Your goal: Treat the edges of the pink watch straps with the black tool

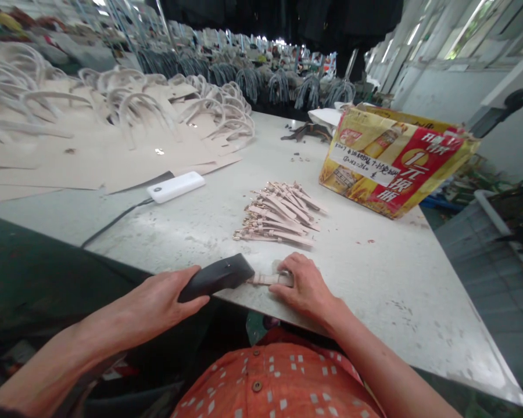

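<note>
I am working at the near edge of the table (pixel 375 278), with both hands busy on one small piece. My left hand (pixel 157 302) is wrapping around the handle of a black tool (pixel 220 276), with its front end pointing right and meeting the end of a narrow beige strap (pixel 265 279). My right hand (pixel 307 287) is lying flat over the other end of that strap, fingers spread, pinning it to the table without closing around it. I cannot tell whether the tool tip is touching the strap or only hovering at it.

I am judging this to be the working step on a single strap, with the tool being applied to its end. Just beyond it a pile of similar straps (pixel 281 217) is lying on the table. Any next move is calling for steady downward pressure from my right hand, so the strap is not sliding off the edge, and for a level tool tip.

A white power bank (pixel 175 186) and a printed cardboard box (pixel 396 162) are sitting farther off.
</note>
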